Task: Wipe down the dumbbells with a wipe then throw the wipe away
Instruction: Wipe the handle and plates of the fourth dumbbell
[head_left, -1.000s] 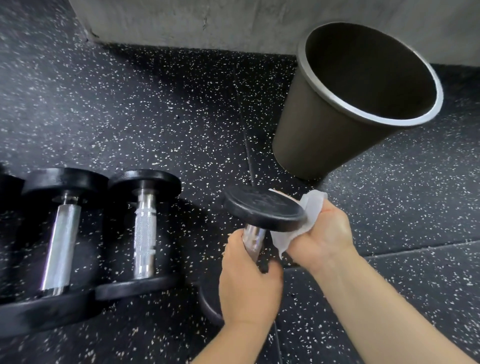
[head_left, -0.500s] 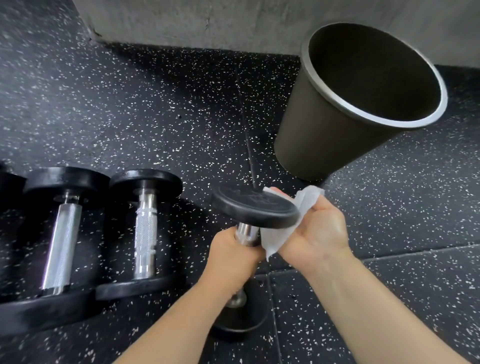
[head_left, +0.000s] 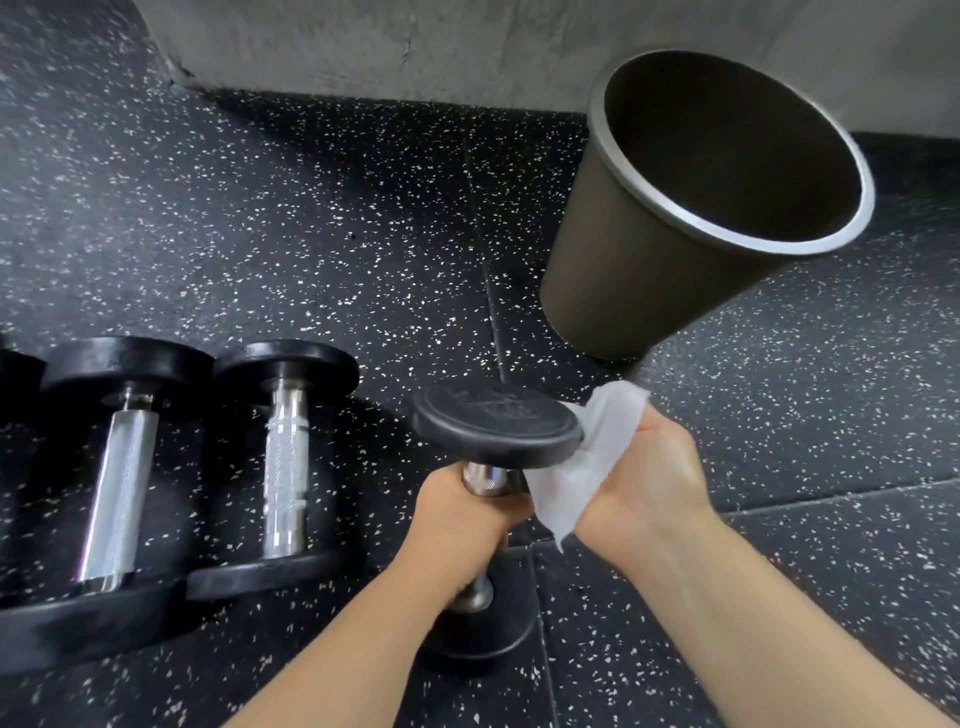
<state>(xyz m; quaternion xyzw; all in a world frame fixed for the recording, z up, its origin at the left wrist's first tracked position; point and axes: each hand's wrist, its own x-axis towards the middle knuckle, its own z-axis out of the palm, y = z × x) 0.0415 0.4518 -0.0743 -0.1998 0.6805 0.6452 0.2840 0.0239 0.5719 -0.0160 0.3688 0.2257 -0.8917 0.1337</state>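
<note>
A small black dumbbell (head_left: 496, 421) with a chrome handle stands nearly upright above the floor. My left hand (head_left: 462, 525) grips its handle just under the upper head. My right hand (head_left: 649, 483) holds a white wipe (head_left: 592, 457) and presses it against the right rim of that upper head. The lower head is partly hidden behind my left forearm. Two more dumbbells lie on the floor at the left: a middle-sized one (head_left: 283, 457) and a bigger one (head_left: 117, 478).
A dark round trash bin (head_left: 639, 260) with a silver rim stands on the speckled black rubber floor (head_left: 311, 234), behind and right of my hands. A grey concrete wall (head_left: 415, 47) runs along the back. Another black weight (head_left: 15, 374) shows at the far left edge.
My left hand turned its grip on the handle and the dumbbell came more upright. My right hand shifted the wipe slightly along the rim of the upper head.
</note>
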